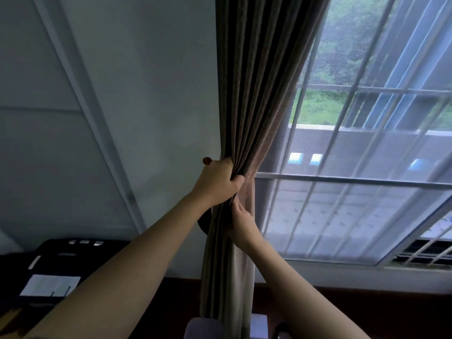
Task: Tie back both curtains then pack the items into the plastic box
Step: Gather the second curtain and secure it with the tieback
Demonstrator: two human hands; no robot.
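Brown curtain point(247, 94) hangs bunched against the white wall point(146, 94) at the left edge of the window point(367, 143), and I have the left grip point(217, 182) wrapped tight around its gathered folds. Just beneath, the right grip point(242, 223) pinches the same folds from the window side. I see a dark tieback point(203, 225) curving out on the wall side, below a small brown knob point(207, 160).

We count one brown curtain point(249, 94), one sheer curtain point(342, 216), our two hands, a left hand point(217, 184) and a right hand point(242, 225), one black machine point(61, 263), one small brown wall knob point(207, 160)
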